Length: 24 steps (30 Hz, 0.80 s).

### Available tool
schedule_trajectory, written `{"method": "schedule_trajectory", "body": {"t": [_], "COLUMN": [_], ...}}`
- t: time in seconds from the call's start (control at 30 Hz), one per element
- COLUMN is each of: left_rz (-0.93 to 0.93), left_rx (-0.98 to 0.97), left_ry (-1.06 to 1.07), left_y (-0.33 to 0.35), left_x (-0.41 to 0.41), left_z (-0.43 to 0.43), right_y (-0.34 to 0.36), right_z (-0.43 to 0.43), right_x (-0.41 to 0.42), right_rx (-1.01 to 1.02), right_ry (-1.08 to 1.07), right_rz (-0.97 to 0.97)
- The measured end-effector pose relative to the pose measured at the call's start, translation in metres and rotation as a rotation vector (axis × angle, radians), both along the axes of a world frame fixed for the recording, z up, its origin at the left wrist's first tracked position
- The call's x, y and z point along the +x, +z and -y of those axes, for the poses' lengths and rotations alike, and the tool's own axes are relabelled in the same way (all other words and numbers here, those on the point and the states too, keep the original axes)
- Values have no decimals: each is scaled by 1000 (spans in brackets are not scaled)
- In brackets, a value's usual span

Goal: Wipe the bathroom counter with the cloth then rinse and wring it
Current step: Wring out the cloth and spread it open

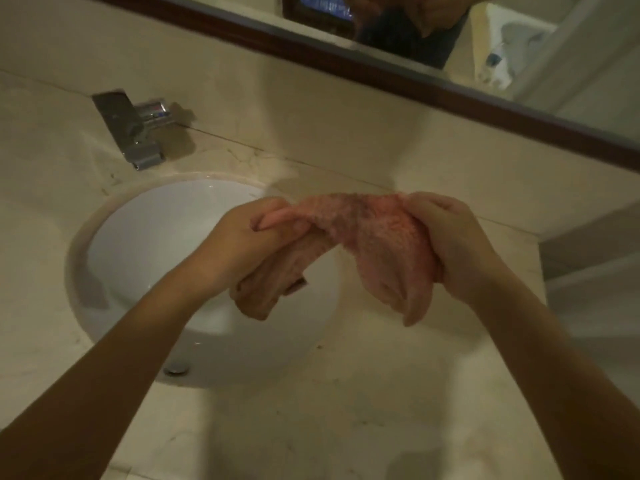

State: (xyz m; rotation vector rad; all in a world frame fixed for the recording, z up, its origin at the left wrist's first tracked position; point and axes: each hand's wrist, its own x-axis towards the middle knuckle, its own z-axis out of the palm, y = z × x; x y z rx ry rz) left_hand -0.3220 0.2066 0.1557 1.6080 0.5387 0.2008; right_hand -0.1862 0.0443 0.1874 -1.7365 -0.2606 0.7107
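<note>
Item: pink cloth [363, 237], held in the air between both hands above the right edge of the basin [138, 244] and the counter [346, 393] beside it. Left hand [256, 233] clenched round one end, a bunched tail hanging below the fist over the bowl; right hand [450, 244] clenched round the other end, a loose flap drooping beneath it over the counter rather than the bowl. The span between the fists is slack and only lightly gathered, not twisted tight. Condition: whether the cloth is wet cannot be told; no drips show. Risks, as judged: if the cloth is soaked and wrung where it hangs, water from the right-hand flap would fall on the counter, undoing the wipe, since that grip sits outside the rim; a loose hold on a heavy wet end could let it slip into the bowl; a twist begun on so slack a span would squeeze little out. Tap [135, 133]: chrome, left of and beyond the left fist, no water running. Surface: pale marbled stone, dull sheen, faint specks near the rim below the grip. Room: dim, warm light; dark-framed mirror [571, 64] above and beyond the hands, wall between it and the counter in the same stone.
</note>
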Motion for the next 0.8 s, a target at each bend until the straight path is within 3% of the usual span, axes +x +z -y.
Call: {"method": "schedule_trajectory", "body": {"t": [0.1, 0.2, 0.3, 0.37, 0.47, 0.53, 0.7, 0.8], "left_rz": [9, -31, -89, -110, 32, 100, 47, 150], "left_rx": [401, 504, 298, 34, -302, -369, 13, 381], "left_ry": [-149, -276, -484, -537, -452, -395, -369, -219], "left_y": [4, 10, 4, 5, 3, 4, -3, -10], "left_x": [1, 14, 26, 34, 49, 57, 65, 72], "left_z": [-3, 1, 9, 15, 25, 35, 48, 55], "right_y": [12, 11, 16, 20, 20, 21, 26, 23], "right_z": [19, 24, 21, 20, 22, 28, 45, 54], "right_x": [10, 18, 21, 22, 21, 27, 38, 39], "right_rx": [-100, -197, -239, -197, -206, -242, -244, -254], "right_ry": [154, 162, 97, 151, 270, 261, 317, 326], "right_rz": [159, 583, 890, 857, 872, 929, 793, 778]}}
